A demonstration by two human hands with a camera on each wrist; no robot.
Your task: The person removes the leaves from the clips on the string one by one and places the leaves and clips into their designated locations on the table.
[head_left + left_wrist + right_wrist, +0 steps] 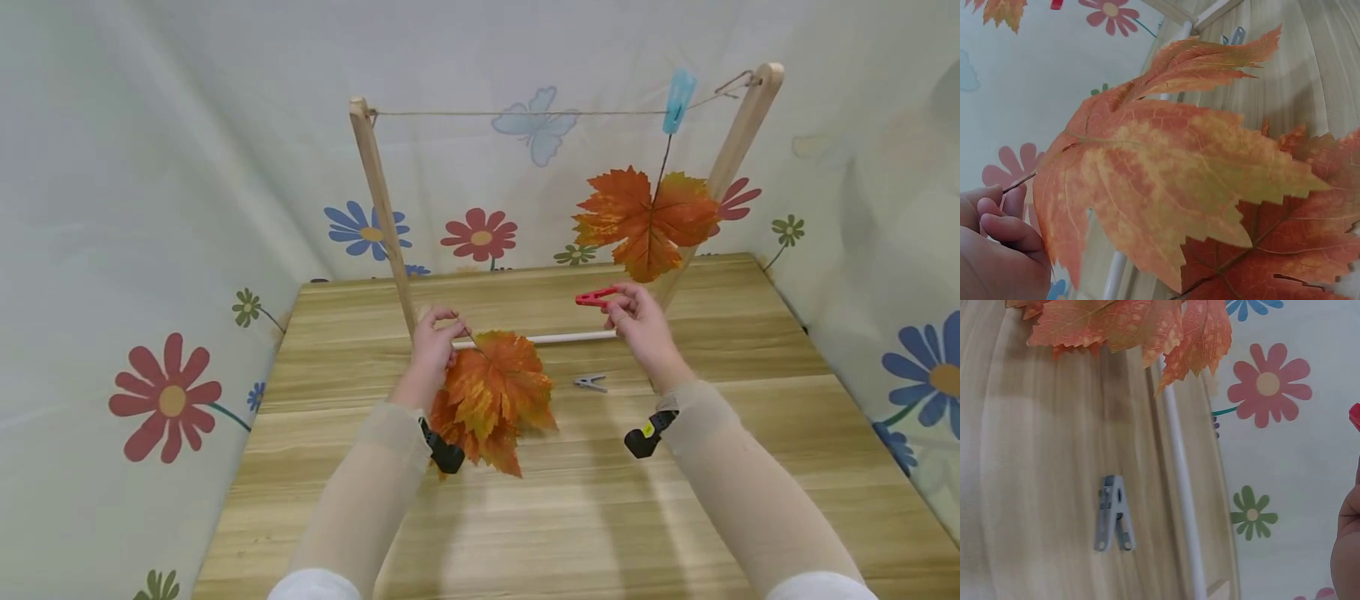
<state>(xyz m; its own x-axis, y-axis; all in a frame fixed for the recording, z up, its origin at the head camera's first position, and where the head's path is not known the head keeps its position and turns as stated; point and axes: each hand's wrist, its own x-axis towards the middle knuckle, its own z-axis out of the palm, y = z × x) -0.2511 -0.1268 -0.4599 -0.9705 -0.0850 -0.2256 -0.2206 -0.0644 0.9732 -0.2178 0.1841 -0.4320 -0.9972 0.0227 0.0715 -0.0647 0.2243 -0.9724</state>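
Note:
My left hand [433, 348] pinches the thin dark stem of an orange artificial maple leaf [501, 385], which is raised off the table. In the left wrist view another maple leaf [1260, 250] shows beneath it. My right hand [637, 327] holds a red clothespin [595, 297] between thumb and fingers; only its edge enters the right wrist view. A grey clothespin [1113, 514] lies on the table between the hands. Above my right hand, one more maple leaf [647, 221] hangs by its stem from a blue clothespin [678, 102] clipped on the string [517, 113].
The string spans two wooden posts, the left post [381, 200] and the right post [738, 137]. A white rod [573, 337] runs low between them. They stand on a wood-grain table [540, 533], with a flower-printed cloth [247, 150] behind and at the sides.

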